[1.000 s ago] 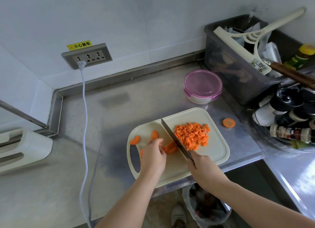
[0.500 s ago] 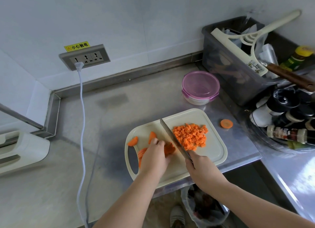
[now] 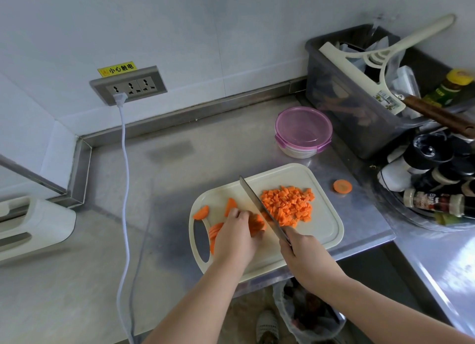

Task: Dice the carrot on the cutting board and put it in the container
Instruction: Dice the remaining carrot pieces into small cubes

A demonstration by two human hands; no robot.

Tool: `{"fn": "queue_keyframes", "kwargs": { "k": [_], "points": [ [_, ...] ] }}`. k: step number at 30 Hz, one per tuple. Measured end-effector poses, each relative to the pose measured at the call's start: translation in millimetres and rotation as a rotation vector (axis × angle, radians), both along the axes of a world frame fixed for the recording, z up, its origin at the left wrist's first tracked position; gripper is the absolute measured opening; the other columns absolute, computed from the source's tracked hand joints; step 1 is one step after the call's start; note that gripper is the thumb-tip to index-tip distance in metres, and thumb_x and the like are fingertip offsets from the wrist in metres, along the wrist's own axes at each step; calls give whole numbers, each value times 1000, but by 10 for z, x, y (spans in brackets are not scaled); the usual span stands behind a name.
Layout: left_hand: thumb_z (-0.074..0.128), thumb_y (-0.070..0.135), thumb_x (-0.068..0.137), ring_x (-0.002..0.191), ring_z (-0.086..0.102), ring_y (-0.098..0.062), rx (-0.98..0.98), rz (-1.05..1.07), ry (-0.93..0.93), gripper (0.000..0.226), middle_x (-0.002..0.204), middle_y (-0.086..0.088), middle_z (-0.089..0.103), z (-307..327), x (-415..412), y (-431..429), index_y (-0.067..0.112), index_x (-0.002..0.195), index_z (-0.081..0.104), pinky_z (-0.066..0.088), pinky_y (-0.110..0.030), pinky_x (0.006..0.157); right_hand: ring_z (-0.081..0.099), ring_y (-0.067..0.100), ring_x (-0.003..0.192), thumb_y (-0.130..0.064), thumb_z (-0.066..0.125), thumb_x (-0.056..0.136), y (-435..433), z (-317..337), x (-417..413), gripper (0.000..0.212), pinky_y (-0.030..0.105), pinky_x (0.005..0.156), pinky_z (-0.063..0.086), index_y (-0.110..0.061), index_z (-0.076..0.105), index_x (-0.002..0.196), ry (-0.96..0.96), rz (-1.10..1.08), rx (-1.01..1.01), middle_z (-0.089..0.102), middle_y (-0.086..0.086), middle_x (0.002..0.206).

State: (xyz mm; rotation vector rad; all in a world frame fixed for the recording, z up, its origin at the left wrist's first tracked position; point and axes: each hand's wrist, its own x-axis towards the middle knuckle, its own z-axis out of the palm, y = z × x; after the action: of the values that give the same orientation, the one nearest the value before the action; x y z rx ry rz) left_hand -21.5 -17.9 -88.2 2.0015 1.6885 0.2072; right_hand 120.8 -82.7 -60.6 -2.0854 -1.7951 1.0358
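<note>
A cream cutting board (image 3: 324,222) lies at the counter's front edge. A heap of diced carrot (image 3: 289,204) covers its right half. My left hand (image 3: 236,234) presses down on a stack of carrot slices (image 3: 257,222) near the board's middle. More slices (image 3: 214,231) lie fanned by the board's handle hole, and two half-moon pieces (image 3: 201,212) sit farther back. My right hand (image 3: 302,257) grips the knife (image 3: 259,210), whose blade runs between the slices and the diced heap. A round container with a pink lid (image 3: 303,130), closed, stands behind the board.
One carrot round (image 3: 342,186) lies on the steel counter right of the board. A grey bin (image 3: 341,104) with a squeegee and a tray of spice bottles (image 3: 434,184) crowd the right. A white cable (image 3: 126,179) hangs from the wall socket. A bin bag (image 3: 308,315) sits below the counter edge.
My left hand slid right onto the stack of slices beside the blade. The knife stays between the slices and the diced heap.
</note>
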Motion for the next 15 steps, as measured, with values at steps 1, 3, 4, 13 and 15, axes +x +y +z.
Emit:
{"fn": "queue_keyframes", "kwargs": {
  "k": [1, 3, 4, 13, 15],
  "points": [
    [59, 41, 89, 106, 59, -15, 10, -2, 1, 34, 127, 6, 47, -2, -6, -8, 21, 118, 57, 47, -27, 87, 49, 13, 62, -26, 36, 102, -10, 0, -6, 16, 24, 58, 39, -20, 48, 110, -8, 7, 9, 54, -1, 74],
    [58, 41, 90, 106, 60, -14, 28, 3, -2, 34, 130, 7, 46, -11, -20, -28, 22, 118, 56, 45, -26, 88, 54, 16, 65, -26, 36, 102, -36, -3, -24, 20, 27, 60, 43, -18, 49, 116, -31, 20, 16, 56, 0, 77],
    [58, 41, 90, 106, 60, -14, 39, 3, 3, 33, 131, 8, 45, -14, -28, -41, 23, 118, 55, 45, -27, 87, 58, 19, 69, -27, 35, 102, -46, -6, -34, 22, 30, 63, 48, -19, 48, 118, -41, 23, 16, 59, 2, 80],
    [56, 32, 93, 108, 57, -11, 152, -90, 13, 25, 125, 10, 53, -60, -78, -105, 22, 115, 61, 41, -23, 82, 63, 20, 71, -28, 35, 102, -91, -52, -68, 24, 36, 66, 54, -22, 46, 122, -59, 39, 16, 63, 1, 82],
    [55, 31, 93, 109, 57, -11, 155, -107, 14, 26, 126, 10, 53, -55, -69, -98, 22, 117, 60, 42, -22, 84, 63, 20, 70, -28, 35, 102, -94, -66, -74, 24, 38, 67, 55, -22, 46, 123, -59, 37, 14, 63, 1, 82]
  ]
}}
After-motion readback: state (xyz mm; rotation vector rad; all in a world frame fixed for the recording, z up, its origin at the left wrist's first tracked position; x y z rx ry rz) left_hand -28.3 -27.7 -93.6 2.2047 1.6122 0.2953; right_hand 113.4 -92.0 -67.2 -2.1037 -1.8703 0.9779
